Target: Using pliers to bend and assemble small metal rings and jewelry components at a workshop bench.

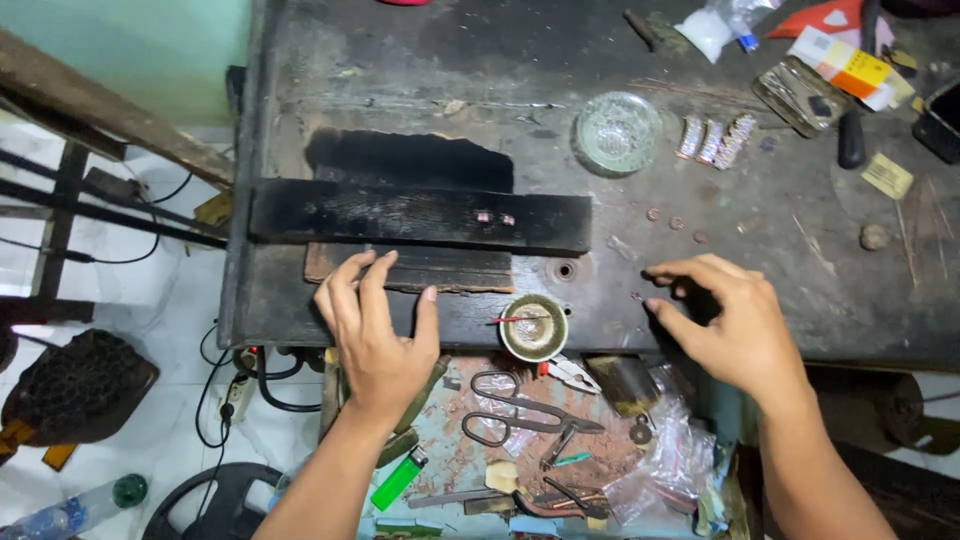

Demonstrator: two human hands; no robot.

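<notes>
Low at centre frame, the left hand [375, 325] lies flat, grip open and empty, steadying the charred black board [420, 215] on the counter [800, 300]; right hand [725, 320] hovers centre-right, fingers half-curled over tiny copper bits [636, 296], holding nothing visible

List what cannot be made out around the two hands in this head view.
- Whatever the right hand pinches: too small, hidden by its fingertips.
- Tiny pieces on the charred block: too small to identify.
- Items at the top right edge: cut off by the frame.
- Left hand: palm side hidden.
</notes>
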